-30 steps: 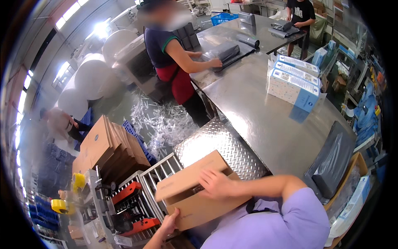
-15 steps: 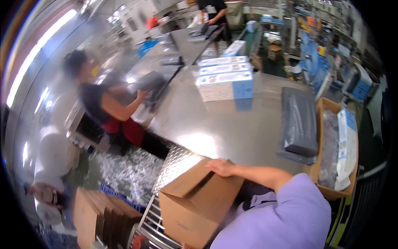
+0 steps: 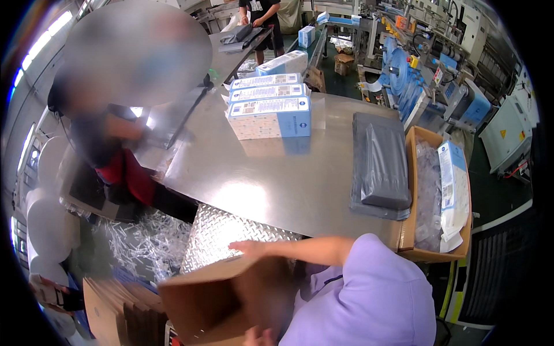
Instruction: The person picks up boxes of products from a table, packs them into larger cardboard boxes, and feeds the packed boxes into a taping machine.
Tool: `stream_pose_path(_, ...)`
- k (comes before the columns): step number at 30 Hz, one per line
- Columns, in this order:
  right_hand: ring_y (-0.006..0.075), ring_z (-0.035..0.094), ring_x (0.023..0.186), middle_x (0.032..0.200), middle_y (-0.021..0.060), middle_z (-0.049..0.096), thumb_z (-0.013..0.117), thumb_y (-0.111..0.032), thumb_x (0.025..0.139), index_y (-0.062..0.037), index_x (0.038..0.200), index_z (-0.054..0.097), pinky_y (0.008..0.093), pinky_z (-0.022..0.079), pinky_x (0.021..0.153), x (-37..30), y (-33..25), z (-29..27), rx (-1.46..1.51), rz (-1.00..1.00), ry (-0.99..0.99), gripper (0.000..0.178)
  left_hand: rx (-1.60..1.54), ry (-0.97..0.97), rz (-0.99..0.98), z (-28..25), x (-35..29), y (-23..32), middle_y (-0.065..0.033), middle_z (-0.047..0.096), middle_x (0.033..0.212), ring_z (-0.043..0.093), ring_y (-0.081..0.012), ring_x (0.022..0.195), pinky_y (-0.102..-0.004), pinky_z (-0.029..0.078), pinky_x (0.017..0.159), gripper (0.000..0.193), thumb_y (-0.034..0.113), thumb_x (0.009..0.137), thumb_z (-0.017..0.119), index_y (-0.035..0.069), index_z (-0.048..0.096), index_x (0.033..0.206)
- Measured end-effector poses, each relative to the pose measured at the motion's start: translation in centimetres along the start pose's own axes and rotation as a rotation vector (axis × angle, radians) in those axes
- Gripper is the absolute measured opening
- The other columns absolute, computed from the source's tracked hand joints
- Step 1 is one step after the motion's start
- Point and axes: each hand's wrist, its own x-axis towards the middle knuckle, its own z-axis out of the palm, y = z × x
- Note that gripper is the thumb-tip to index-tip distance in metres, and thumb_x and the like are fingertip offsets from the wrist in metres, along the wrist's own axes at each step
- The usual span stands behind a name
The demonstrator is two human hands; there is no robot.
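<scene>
An empty-looking brown cardboard box (image 3: pixel 199 303) is in front of me, tilted, with its dark inside showing. Its near flap is smeared by motion. My right hand (image 3: pixel 249 248) reaches along the box's upper edge, fingers stretched out to the left and lying against the cardboard. At the bottom of the picture my left hand (image 3: pixel 259 337) shows only in part; its fingers grip the box's lower edge. Beyond the box lies a diamond-plate metal sheet (image 3: pixel 222 233), joined to the steel table (image 3: pixel 277 179).
Blue-and-white cartons (image 3: pixel 268 115) stand on the table. A grey plastic-wrapped package (image 3: pixel 381 161) lies by an open carton (image 3: pixel 411 190) of clear plastic pieces. Folded cardboard (image 3: pixel 104 305) stacks at lower left. One co-worker (image 3: pixel 124 167) is close on the left; another (image 3: pixel 262 17) stands farther back.
The box has tipped and turned, so its inside now shows where its flaps lay on top before. My right hand has moved left with it; my view has swung right.
</scene>
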Motion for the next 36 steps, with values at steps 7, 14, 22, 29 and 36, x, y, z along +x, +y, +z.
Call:
stream_pose_path(7,0.0381,0.054,0.089,0.121,0.0332,0.033,0.049,-0.005,0.076,-0.0196,0.134,0.023,0.0392,0.047,0.075,1.2,-14.8,-6.9,-0.402,0.115,-0.440,0.066,0.356,0.524,-0.251,3.0,1.3,-8.9,-0.0295,0.040,0.120,0.042,-0.0398,0.108,-0.0459,0.037,0.087,0.065,0.036,0.080,0.056,-0.008,0.035,0.122)
stream_pose_path(14,0.0467,0.021,0.122,0.135,0.0289,0.017,0.043,-0.047,0.081,0.0003,0.133,0.021,0.0491,0.020,0.102,1.4,-7.4,-7.6,-0.919,0.264,-0.545,0.074,-0.206,0.225,-0.594,0.8,-0.5,-12.9,-0.0300,0.040,0.120,0.044,-0.0382,0.106,-0.0374,0.036,0.092,0.064,0.037,0.082,0.054,-0.012,0.037,0.119)
stream_pose_path(22,0.0462,0.035,0.114,0.130,0.0338,0.022,0.029,-0.069,0.075,0.0160,0.128,0.003,0.0425,0.026,0.100,-2.0,-4.5,-3.7,-0.256,0.606,-0.841,0.103,-0.234,0.178,-0.747,1.0,-0.7,-13.4,-0.0263,0.039,0.124,0.042,-0.0346,0.109,-0.0380,0.036,0.092,0.065,0.038,0.083,0.053,-0.007,0.033,0.125)
stream_pose_path(29,0.0440,0.055,0.089,0.100,0.0485,0.038,0.058,-0.021,0.071,0.0148,0.125,0.024,0.0510,0.045,0.073,-4.6,-6.2,-5.5,-0.638,0.545,-0.757,0.073,-0.105,0.092,-0.643,3.9,3.3,-10.4,-0.0256,0.038,0.125,0.039,-0.0350,0.112,-0.0380,0.034,0.093,0.059,0.035,0.086,0.047,-0.007,0.032,0.126)
stream_pose_path(36,0.0320,0.058,0.069,0.073,0.0141,0.060,0.045,-0.016,0.071,-0.0069,0.072,0.058,0.0437,0.046,0.061,-3.5,0.1,-19.6,-0.546,0.209,0.053,0.015,-0.112,0.183,-0.419,5.8,6.1,-2.3,-0.0307,0.044,0.117,0.044,-0.0386,0.107,-0.0370,0.035,0.092,0.057,0.034,0.086,0.049,-0.011,0.039,0.118)
